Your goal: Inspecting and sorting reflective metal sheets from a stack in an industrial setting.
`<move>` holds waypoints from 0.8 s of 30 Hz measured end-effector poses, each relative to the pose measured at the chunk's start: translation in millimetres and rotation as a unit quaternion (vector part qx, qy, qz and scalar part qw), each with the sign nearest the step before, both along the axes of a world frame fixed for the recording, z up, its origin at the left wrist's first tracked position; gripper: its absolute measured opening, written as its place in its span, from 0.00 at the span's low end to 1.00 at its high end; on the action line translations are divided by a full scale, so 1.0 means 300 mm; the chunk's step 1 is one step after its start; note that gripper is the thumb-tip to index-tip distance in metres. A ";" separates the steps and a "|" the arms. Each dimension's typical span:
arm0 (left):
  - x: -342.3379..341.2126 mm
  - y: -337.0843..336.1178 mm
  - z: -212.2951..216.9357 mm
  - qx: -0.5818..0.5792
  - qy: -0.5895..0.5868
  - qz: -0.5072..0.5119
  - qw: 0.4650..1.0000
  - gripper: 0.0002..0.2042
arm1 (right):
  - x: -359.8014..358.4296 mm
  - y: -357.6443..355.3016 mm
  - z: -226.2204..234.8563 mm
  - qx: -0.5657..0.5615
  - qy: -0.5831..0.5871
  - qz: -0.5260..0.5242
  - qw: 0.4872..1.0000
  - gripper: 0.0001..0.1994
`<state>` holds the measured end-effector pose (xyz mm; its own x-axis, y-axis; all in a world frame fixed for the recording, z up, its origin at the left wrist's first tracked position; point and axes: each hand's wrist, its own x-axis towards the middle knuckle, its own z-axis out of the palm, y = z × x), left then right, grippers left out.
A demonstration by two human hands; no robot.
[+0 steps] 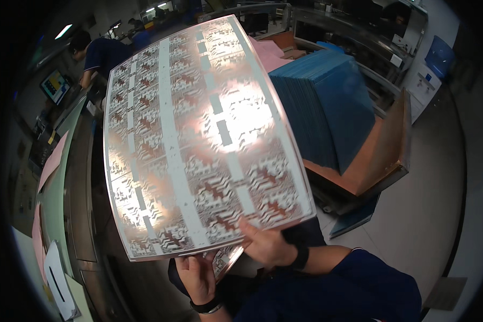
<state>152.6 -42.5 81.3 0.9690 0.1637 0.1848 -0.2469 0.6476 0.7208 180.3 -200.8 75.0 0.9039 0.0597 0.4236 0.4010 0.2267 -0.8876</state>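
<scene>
"Who's holding the panel point(206, 145)?"
"Right hand point(268, 249), five o'clock, clamped on its lower edge; left hand point(197, 276), seven, at that edge, closed or not I can't tell; panel fills centre."
"What could fail?"
"Gripped at one end, it could sag or crease."
"Around?"
"Green worktop point(56, 198), nine; tray point(390, 153), three; blue stack point(346, 102), two; floor point(413, 231), four; worker point(106, 53), ten."

- Patterned panel point(174, 123): coppery metallic sheen, glossy enough to throw bright glare, with duller pale grey strips between the etched-looking patterns.
- Blue sheets point(349, 102): smooth, low-sheen broad face, finely ridged along the stacked edges.
- Brown tray point(387, 147): wood-like, faintly shiny inside.
- Pink sheet point(53, 163): matt, papery.
- Sleeve point(378, 282): dark, matt cloth.
- Water bottle point(440, 56): glossy, translucent blue plastic.
</scene>
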 end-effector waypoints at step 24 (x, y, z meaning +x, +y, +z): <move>-0.085 0.207 -0.191 0.142 0.194 0.019 0.971 0.16 | 0.146 -0.981 0.196 -0.401 0.167 -0.719 0.542 0.16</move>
<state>127.0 19.5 23.9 0.9690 0.1973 -0.1488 0.0578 0.4047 0.9126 224.1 -495.2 133.7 0.2775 -0.7648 0.5814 -0.5636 -0.6197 -0.5462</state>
